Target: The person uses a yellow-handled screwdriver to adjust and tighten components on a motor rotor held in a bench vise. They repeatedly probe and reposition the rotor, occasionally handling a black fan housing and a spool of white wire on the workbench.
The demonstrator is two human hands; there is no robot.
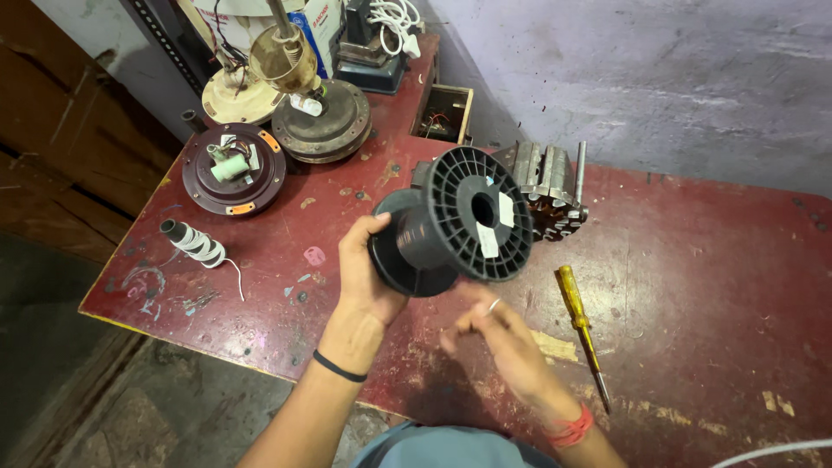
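Left hand (pixel 366 276) gripping black spool (pixel 455 223) aloft, right hand (pixel 501 334) blurred below

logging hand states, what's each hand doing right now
Left hand: closed on the black spool.
Right hand: blurred, holding nothing visible; grip cannot be told.

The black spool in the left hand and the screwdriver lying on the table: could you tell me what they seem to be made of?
The black spool, held by the left hand, looks like moulded plastic, matt: its flange has thin ribs. The screwdriver seems to have a translucent yellow plastic handle and a dull grey metal shaft.
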